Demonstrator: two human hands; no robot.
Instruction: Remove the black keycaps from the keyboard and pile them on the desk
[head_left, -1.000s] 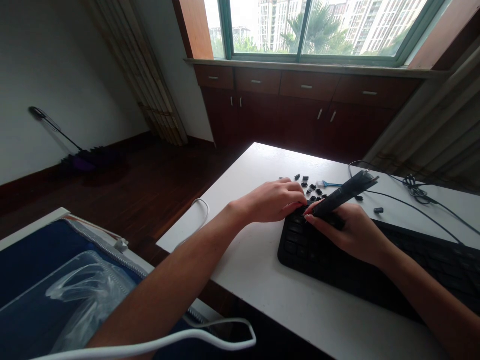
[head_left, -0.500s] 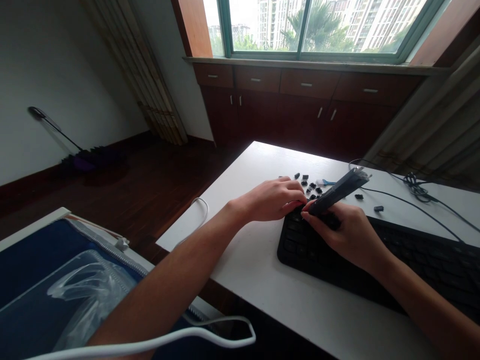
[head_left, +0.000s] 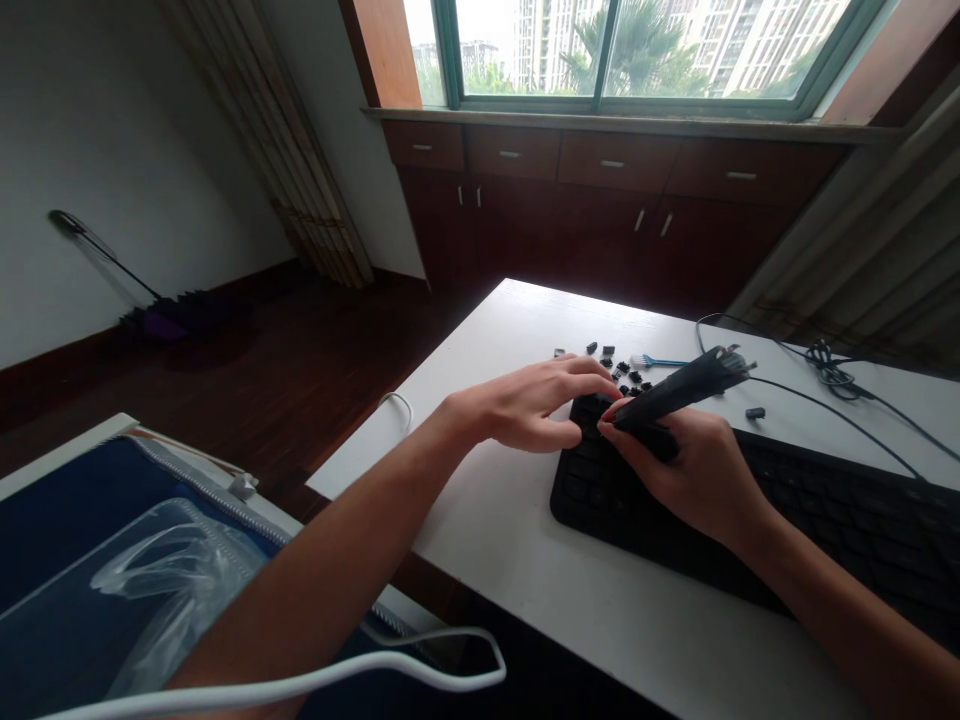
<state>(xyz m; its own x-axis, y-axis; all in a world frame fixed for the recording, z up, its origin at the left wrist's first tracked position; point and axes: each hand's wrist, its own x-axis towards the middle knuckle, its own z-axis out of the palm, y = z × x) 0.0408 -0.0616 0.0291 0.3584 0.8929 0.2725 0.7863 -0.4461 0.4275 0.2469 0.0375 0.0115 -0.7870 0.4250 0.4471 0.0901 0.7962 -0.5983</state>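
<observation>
A black keyboard (head_left: 806,515) lies on the white table. My left hand (head_left: 544,400) reaches over its far left corner. The thumb stands apart from the fingers, and I see nothing held there. In my right hand (head_left: 694,455), above the left end of the keys, is a thick dark stick-shaped tool (head_left: 679,388). Thumb and fingers close around its lower part, and its ragged, pale upper end points up to the right. Whether its lower tip touches the keyboard is hidden by my fingers. Small black keycaps (head_left: 622,370) lie scattered just beyond my left fingertips.
A blue-handled brush (head_left: 664,362) with pale bristles lies behind the keycaps. One loose black piece (head_left: 755,413) sits farther right, near a black cable (head_left: 832,365). A white cable (head_left: 397,400) hangs over the table's left edge. Lower left is a blue zippered bag (head_left: 75,510).
My left thumb has swung away from the fingers and off the keyboard's corner, opening the hand. The dark tool in my right hand leans a little farther right and lower.
</observation>
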